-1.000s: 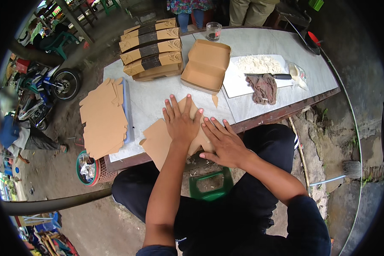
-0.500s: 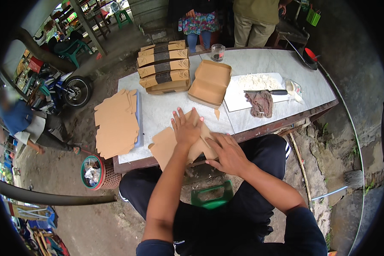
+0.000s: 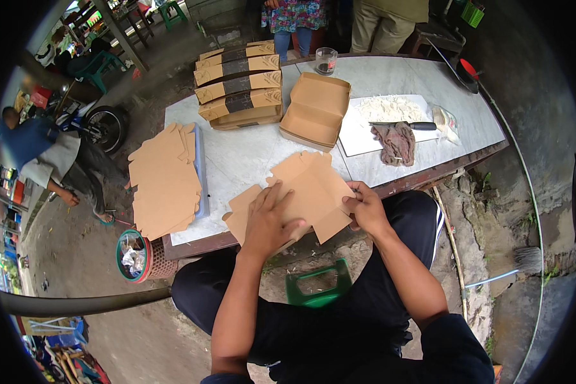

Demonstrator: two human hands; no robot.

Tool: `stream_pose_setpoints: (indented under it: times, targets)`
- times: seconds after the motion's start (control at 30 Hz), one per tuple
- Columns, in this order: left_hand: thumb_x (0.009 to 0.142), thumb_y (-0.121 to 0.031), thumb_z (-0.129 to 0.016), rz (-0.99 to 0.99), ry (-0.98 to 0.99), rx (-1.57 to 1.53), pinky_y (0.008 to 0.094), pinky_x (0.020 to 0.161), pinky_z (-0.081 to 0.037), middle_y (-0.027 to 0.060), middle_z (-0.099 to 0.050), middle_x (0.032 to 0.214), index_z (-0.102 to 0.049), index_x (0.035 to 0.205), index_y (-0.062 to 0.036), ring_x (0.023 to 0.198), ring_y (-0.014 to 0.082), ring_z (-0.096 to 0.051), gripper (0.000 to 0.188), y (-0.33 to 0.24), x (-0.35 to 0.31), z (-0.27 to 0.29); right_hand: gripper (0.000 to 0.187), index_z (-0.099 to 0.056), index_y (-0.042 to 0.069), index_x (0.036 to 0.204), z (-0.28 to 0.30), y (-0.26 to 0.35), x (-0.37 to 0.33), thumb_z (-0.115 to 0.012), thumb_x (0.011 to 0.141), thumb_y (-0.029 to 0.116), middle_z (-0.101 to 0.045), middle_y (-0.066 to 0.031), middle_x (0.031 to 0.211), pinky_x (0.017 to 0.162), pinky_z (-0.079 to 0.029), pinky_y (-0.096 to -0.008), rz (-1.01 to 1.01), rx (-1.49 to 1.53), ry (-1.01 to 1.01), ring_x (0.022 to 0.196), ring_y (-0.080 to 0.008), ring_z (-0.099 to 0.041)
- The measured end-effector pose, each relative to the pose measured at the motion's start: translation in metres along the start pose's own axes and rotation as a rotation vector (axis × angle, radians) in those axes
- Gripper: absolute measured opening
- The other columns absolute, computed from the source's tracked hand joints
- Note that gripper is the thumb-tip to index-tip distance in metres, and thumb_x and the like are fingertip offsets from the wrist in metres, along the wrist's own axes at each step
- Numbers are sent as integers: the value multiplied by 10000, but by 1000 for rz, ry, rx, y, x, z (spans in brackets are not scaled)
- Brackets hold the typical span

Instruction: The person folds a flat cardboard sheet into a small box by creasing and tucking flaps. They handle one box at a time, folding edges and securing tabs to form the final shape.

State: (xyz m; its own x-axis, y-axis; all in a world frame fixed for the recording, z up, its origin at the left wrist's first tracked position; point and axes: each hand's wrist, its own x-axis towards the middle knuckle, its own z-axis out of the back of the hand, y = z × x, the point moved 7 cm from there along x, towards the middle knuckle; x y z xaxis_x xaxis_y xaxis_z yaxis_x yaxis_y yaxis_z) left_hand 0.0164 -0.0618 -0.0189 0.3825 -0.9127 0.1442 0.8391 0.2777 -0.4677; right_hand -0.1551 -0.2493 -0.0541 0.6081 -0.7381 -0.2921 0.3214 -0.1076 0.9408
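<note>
Left hand (image 3: 269,221): loosely spread, resting on 1 flat brown cardboard box blank (image 3: 313,192).
Right hand (image 3: 367,208): thumb and fingers pinching the blank's right edge.
Blank: at the near edge of the grey-white marbled surface (image 3: 237,147).
Left side: brown cardboard blanks (image 3: 164,182) piled on a blue plastic tray (image 3: 202,173).
Farther back: 1 lidded brown cardboard box (image 3: 317,105), raised lid, beside stacked brown boxes with black bands (image 3: 240,83).

Outdr work yard (image 3: 77,256), rough ground (image 3: 134,339), parked m'bike (image 3: 106,128), tbl (image 3: 237,157) w/ stacked cardbd boxes (image 3: 240,83)
</note>
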Motion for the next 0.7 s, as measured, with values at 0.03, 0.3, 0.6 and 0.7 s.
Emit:
stream_pose_setpoints:
  times: [0.03, 0.3, 0.6, 0.7]
  targets:
    - [904, -460, -795, -8, -24, 11, 538, 1244, -304, 226, -357, 1701, -553, 1556, -72, 1534, 431, -367, 796, -2, -3, -4, 430, -628, -4, 1378, -1, -3, -1, -734, 969, 78, -794, -125, 979, 776, -577, -324, -105, 156, 9, 906, -179, -756]
    - [875, -718, -685, -24, -37, 9, 554, 1284, -217, 254, -283, 1727, -428, 1621, -14, 1614, 406, -227, 1057, -17, -4, -16, 351, -723, -26, 1287, -14, -3, 0, -756, 1010, 187, -792, -87, 1050, 722, -559, -272, 83, -75, 67, 836, -107, -714]
    - [1034, -521, -614, -9, -24, -12, 548, 1301, -180, 253, -262, 1736, -303, 1666, 6, 1634, 399, -199, 880, -4, -2, -31, 385, -676, 0, 1411, -27, 12, -14, -698, 1042, 107, -775, -43, 1132, 804, -560, -267, 86, 266, 110, 906, -66, -675]
    - [1069, -358, -576, 20, -18, -24, 537, 1308, -163, 240, -254, 1744, -291, 1669, 10, 1641, 374, -191, 759, -1, -1, -34, 438, -639, -11, 1449, -35, 28, -32, -702, 1016, 23, -766, -74, 1208, 899, -570, -285, 172, 104, 117, 1033, -88, -690]
